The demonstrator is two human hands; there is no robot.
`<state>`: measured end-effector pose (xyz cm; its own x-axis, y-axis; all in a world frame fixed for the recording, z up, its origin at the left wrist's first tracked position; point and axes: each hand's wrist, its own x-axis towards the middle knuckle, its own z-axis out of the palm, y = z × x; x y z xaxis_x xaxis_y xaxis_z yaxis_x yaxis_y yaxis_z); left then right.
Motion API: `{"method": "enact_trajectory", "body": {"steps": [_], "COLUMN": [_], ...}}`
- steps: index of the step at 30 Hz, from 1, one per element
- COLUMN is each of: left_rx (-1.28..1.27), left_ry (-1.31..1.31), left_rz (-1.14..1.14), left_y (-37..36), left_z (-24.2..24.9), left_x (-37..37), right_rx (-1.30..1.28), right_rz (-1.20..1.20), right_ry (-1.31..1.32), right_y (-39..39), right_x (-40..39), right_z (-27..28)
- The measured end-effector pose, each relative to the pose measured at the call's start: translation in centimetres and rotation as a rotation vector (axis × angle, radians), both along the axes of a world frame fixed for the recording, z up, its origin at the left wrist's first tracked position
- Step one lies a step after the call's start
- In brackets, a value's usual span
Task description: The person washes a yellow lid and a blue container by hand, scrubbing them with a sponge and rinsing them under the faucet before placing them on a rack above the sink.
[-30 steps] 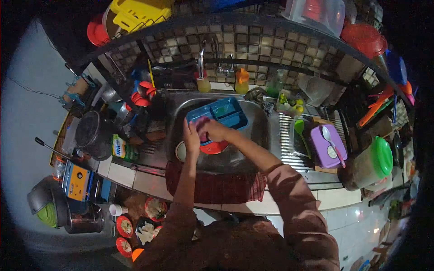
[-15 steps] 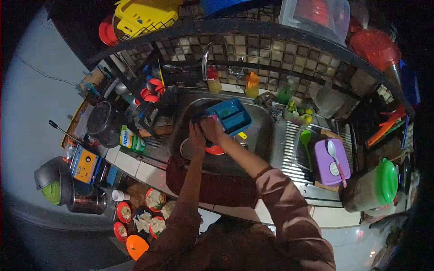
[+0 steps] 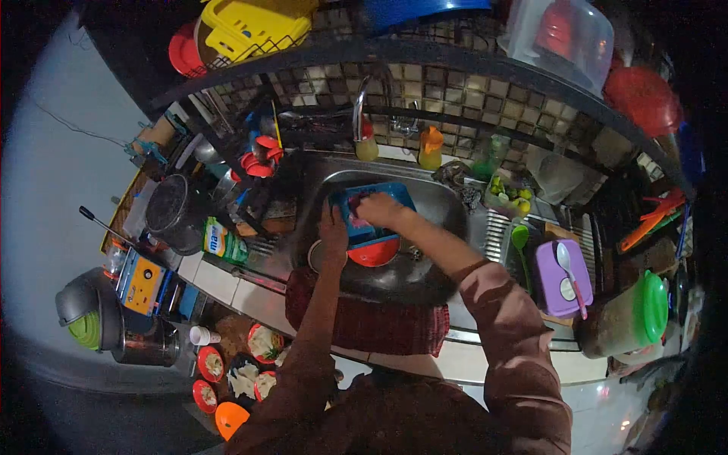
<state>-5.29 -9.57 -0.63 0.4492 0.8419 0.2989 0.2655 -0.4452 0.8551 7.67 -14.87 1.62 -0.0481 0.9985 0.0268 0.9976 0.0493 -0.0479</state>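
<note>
Into the steel sink [image 3: 444, 254] we go, its basin spreading around both hands, with bare metal to the right of the right hand and a far rim beyond its fingers. And there's the blue tray [image 3: 388, 189], lying under the right hand and just beside the left, open side up! Its long axis runs roughly left to right, tipped a little upward toward the right. Its far edge shows beyond the right hand's knuckles; much of the middle is covered. Tighter on the near side: a red bowl [image 3: 375, 255] sits just below the right hand, crowding the tray's near edge.

Now the hands. The left hand [image 3: 331, 225] is up against the tray's left end, touching it, but in that shadow I can't tell how far its fingers are spread. The right hand [image 3: 384, 210] reaches inside, fingers curled down around a pink wad [image 3: 356, 218], fingertips out of sight.
</note>
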Motion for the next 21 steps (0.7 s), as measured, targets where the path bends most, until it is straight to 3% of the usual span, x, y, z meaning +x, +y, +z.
{"method": "enact_trajectory", "body": {"steps": [2,4,5,6,8,9,11,14,16,18,19,21], "left_rx": [0.052,0.08,0.111,0.108,0.333,0.331,0.245,0.32,0.333,0.349,0.275,0.201], "left_ry": [-0.049,-0.064,-0.078,-0.08,-0.142,-0.144,0.159,-0.042,0.056,0.156,0.182,0.206], "left_rz": [0.068,0.081,0.089,0.088,0.163,0.162,0.202,0.079,0.126,0.174,0.132,0.093], "left_y": [0.6,1.4,1.9,2.5,2.9,2.6,1.7,1.2,0.9,0.8,1.1,1.8], "left_z": [-0.1,0.3,0.4,0.2,0.6,1.2,2.6,2.6,2.3,2.6,2.9,2.6], "left_x": [-0.2,-0.8,-1.0,-0.9,-0.6,-0.7,-1.2,-0.7,-0.2,-0.4,-0.9,-1.3], "right_rx": [0.029,0.376,0.5,0.498,0.714,0.702,0.756,0.734,0.654,0.596,0.596,0.332], "right_rz": [0.052,0.174,0.142,0.139,-0.278,-0.468,-0.521,-0.604,-0.637,-0.339,-0.339,0.044], "right_ry": [0.023,0.52,0.684,0.681,0.84,0.681,0.676,0.674,0.677,0.721,0.725,0.442], "right_y": [0.2,-0.3,-1.4,-1.5,-1.6,-1.7,-1.4,0.6,1.1,1.4,1.3,0.9], "right_x": [1.6,2.7,2.6,2.5,2.5,2.4,2.1,1.5,1.4,1.8,2.2,2.8], "right_z": [-0.1,0.9,2.0,1.5,0.3,-0.5,-2.4,-3.9,-4.4,-4.7,-4.8,-4.2]}}
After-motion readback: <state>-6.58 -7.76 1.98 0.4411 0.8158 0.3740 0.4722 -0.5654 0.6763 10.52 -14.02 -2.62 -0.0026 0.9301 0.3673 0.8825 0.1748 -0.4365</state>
